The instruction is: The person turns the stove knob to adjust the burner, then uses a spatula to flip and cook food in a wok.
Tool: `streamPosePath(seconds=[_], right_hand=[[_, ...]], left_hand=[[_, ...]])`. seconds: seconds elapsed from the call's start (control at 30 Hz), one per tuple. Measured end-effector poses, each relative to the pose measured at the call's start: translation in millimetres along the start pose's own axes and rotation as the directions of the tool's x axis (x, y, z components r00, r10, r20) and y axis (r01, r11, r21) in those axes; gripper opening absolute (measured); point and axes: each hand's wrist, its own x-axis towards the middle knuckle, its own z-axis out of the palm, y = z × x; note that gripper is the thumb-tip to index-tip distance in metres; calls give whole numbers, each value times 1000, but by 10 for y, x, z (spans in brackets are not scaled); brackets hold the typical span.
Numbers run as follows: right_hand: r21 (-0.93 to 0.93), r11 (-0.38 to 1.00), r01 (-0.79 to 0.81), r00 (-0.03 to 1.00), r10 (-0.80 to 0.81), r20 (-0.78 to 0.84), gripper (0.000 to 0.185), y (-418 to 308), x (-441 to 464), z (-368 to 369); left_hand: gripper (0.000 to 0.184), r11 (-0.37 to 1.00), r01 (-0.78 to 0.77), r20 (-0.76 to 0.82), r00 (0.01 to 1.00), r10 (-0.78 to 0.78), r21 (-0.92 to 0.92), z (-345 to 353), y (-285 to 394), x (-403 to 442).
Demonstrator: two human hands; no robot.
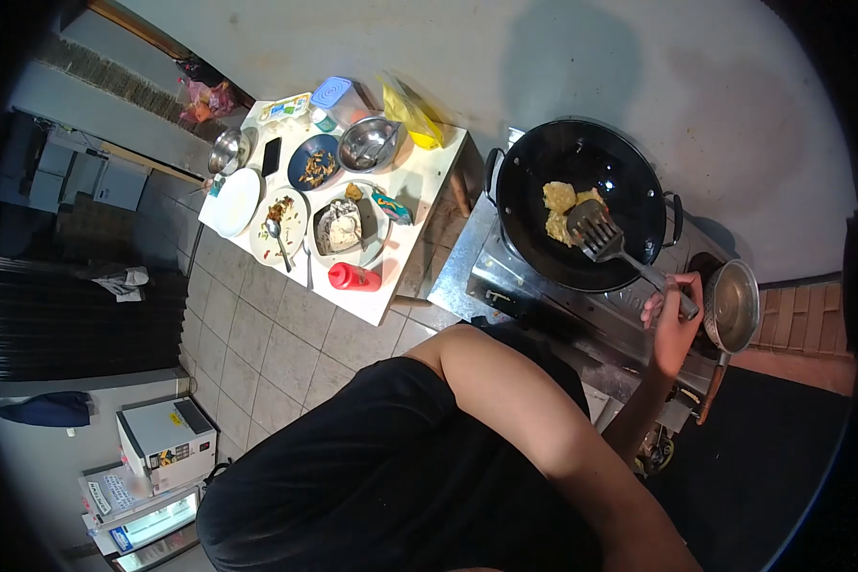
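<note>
My right hand (pixel 674 310) is wrapped round the handle of a metal slotted spatula (pixel 601 235). The spatula's blade is in a black wok (pixel 524 243) on the stove, against pale yellow pieces of food (pixel 560 198). Dark liquid glistens at the wok's bottom. My left arm (pixel 543 429) is bent across the front of my body, and its hand lies outside the frame. Just right of my right hand is a metal saucepan (pixel 731 307) with a wooden handle, holding some liquid.
On my left stands a white table (pixel 377 303) with a red bottle (pixel 355 276), a plate with a spoon (pixel 279 250), a square container of pale food (pixel 341 227), a dark bowl (pixel 314 162), a steel bowl (pixel 370 145) and a yellow bag (pixel 412 119). Tiled floor lies below.
</note>
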Motion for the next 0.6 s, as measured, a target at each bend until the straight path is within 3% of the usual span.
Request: streamPosePath(seconds=[0.2,0.23,0.27,0.3,0.37,0.43,0.47,0.5,0.53,0.57,0.6], right_hand=[[14,1000,28,1000,-28,-11,9,19,5,-22],[27,1000,14,1000,-14,-21,9,4,9,-10],[35,999,1,999,0,-34,9,-11,7,-11],[26,1000,1,999,0,-41,9,3,14,-23],[44,998,36,998,-34,-49,8,61,41,-71],[10,1000,18,997,-17,-81,8,19,54,-124],[-5,1000,-10,995,10,-98,8,19,64,-149],[12,1000,28,988,-25,-151,9,79,80,-176],[8,1000,27,985,-25,-172,9,107,109,-189],[43,996,73,983,-64,-169,10,124,147,-196],[78,990,120,981,-106,-162,12,122,177,-218]], left_hand=[[57,994,111,62,992,-111,-11,-22,243,-59],[60,903,257,55,954,-293,344,-64,365,-88],[64,676,351,-12,892,-451,648,-105,480,-132],[64,684,344,-2,894,-448,644,-151,565,-230],[19,370,124,-95,991,-95,921,-303,760,-543],[25,155,410,-379,905,-193,899,-384,1308,-968],[26,-107,517,-527,842,-118,849,-239,1609,-1143],[25,-188,608,-621,784,-16,772,-185,1832,-1329],[22,-220,750,-746,656,120,624,-68,2001,-1524],[21,-401,741,-721,652,236,539,8,2180,-1749],[27,-415,795,-707,594,384,442,130,2311,-1929]])
